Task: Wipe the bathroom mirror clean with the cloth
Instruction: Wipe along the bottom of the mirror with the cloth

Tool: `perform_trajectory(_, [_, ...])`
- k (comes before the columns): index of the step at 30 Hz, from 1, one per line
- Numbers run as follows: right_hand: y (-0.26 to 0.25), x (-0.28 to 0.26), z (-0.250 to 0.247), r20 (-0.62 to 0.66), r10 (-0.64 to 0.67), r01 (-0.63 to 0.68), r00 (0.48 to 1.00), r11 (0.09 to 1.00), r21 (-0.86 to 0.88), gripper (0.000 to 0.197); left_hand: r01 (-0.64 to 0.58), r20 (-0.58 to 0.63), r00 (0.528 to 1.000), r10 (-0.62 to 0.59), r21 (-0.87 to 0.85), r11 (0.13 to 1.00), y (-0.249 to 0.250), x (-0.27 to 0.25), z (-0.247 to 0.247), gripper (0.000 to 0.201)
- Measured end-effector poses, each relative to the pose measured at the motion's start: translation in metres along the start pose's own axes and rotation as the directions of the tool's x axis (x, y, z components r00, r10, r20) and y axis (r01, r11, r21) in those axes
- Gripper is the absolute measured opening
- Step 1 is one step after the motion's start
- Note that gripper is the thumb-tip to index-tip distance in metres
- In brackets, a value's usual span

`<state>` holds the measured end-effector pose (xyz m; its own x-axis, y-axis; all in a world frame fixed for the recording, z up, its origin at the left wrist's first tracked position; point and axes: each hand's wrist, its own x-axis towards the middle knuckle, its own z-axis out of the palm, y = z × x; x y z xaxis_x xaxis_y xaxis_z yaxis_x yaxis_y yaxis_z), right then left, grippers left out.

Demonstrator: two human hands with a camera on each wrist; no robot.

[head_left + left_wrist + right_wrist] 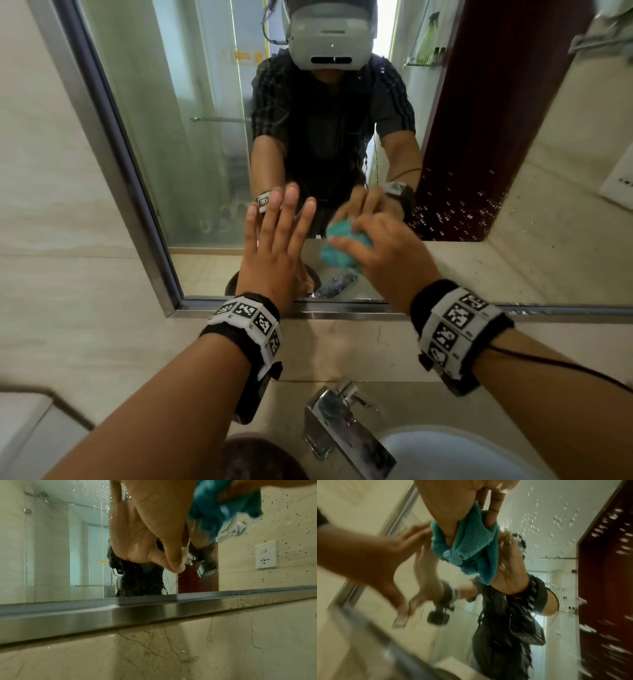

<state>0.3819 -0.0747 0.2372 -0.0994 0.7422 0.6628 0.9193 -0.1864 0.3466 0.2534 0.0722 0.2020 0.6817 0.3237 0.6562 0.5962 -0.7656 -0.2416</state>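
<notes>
Both my forearms reach forward, a marker band on each wrist. My left hand [274, 246] is flat, fingers straight and spread upward. My right hand [383, 253] is curled, fingers bent in a grip.
</notes>
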Motion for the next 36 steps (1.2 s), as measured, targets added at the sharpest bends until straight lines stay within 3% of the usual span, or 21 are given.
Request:
perform_trajectory(2, [0.002,0.020,-0.005,-0.185,0.128,-0.111,0.974,0.989,0.099,0.035,-0.007,-0.026,1.000,0.007,-0.005,1.000,0.000,-0.001,0.003,0.141])
perform_trajectory(4, [-0.009,0.018,0.005,-0.231,0.206,-0.175,0.951,0.973,0.148,0.037,-0.016,-0.028,0.999,0.016,-0.006,1.000,-0.002,-0.001,0.003,0.139])
perform_trajectory(6, [-0.021,-0.006,0.025,-0.088,0.113,-0.108,0.990,0.992,0.063,0.039,-0.024,-0.013,1.000,0.024,-0.002,1.000,-0.003,-0.002,0.003,0.137])
perform_trajectory(8, [-0.025,-0.030,0.035,0.137,-0.022,0.023,0.990,1.000,-0.008,0.047,-0.021,0.016,1.000,0.021,-0.003,1.000,-0.002,-0.001,0.002,0.138])
perform_trajectory(10, [-0.017,-0.026,0.026,0.183,-0.075,0.075,0.980,0.997,0.007,0.045,-0.010,0.021,1.000,0.010,-0.006,1.000,-0.001,-0.002,0.001,0.137])
perform_trajectory(13, [-0.009,0.013,0.000,-0.047,0.061,-0.058,0.997,0.996,0.068,0.036,-0.003,-0.001,1.000,0.003,-0.013,1.000,0.000,-0.002,0.002,0.136])
perform_trajectory(16, [-0.009,0.029,-0.001,-0.247,0.190,-0.166,0.950,0.980,0.114,0.031,-0.007,0.009,1.000,0.007,-0.003,1.000,-0.001,-0.002,0.002,0.140])
perform_trajectory(18, [-0.015,0.004,0.019,-0.192,0.125,-0.124,0.973,0.992,0.018,0.029,-0.014,0.012,1.000,0.014,-0.021,1.000,-0.001,-0.003,0.001,0.141])
perform_trajectory(20, [-0.019,-0.033,0.037,-0.017,0.012,-0.013,1.000,0.999,-0.051,0.040,-0.013,0.018,1.000,0.013,-0.021,1.000,-0.002,-0.003,0.001,0.141])
perform_trajectory(22, [-0.016,-0.047,0.035,0.147,-0.032,0.036,0.989,0.999,-0.027,0.051,-0.015,0.034,0.999,0.016,-0.013,1.000,-0.001,-0.002,0.000,0.141])
perform_trajectory(23, [-0.013,-0.041,0.027,0.157,-0.021,0.024,0.987,0.999,-0.021,0.055,-0.010,0.032,0.999,0.010,-0.005,1.000,-0.001,-0.002,0.001,0.142])
perform_trajectory(25, [-0.009,-0.011,0.007,0.021,0.099,-0.099,0.995,0.995,-0.008,0.048,-0.006,0.017,1.000,0.006,-0.013,1.000,0.000,-0.003,0.002,0.141])
perform_trajectory(27, [-0.006,0.017,-0.007,-0.179,0.259,-0.246,0.949,0.965,0.094,0.039,-0.010,-0.001,1.000,0.010,-0.022,1.000,-0.001,-0.003,0.004,0.140])
perform_trajectory(29, [-0.011,0.021,0.002,-0.246,0.335,-0.304,0.910,0.940,0.153,0.038,-0.022,0.000,1.000,0.022,-0.007,1.000,-0.002,-0.004,0.005,0.139])
perform_trajectory(30, [-0.017,0.010,0.013,-0.209,0.301,-0.280,0.931,0.952,0.123,0.040,-0.029,0.002,1.000,0.029,-0.004,1.000,-0.003,-0.005,0.005,0.139])
perform_trajectory(32, [-0.029,-0.029,0.042,-0.009,0.135,-0.135,0.991,0.990,0.035,0.047,-0.034,0.009,0.999,0.034,-0.006,0.999,-0.004,-0.005,0.004,0.137])
perform_trajectory(34, [-0.033,-0.065,0.050,0.232,0.077,-0.090,0.970,0.995,0.046,0.056,-0.034,0.017,0.999,0.035,-0.020,0.999,-0.004,-0.004,0.003,0.138])
perform_trajectory(36, [-0.021,-0.070,0.037,0.274,0.093,-0.109,0.957,0.993,0.045,0.056,-0.034,0.007,0.999,0.034,-0.026,0.999,-0.005,-0.003,0.004,0.140])
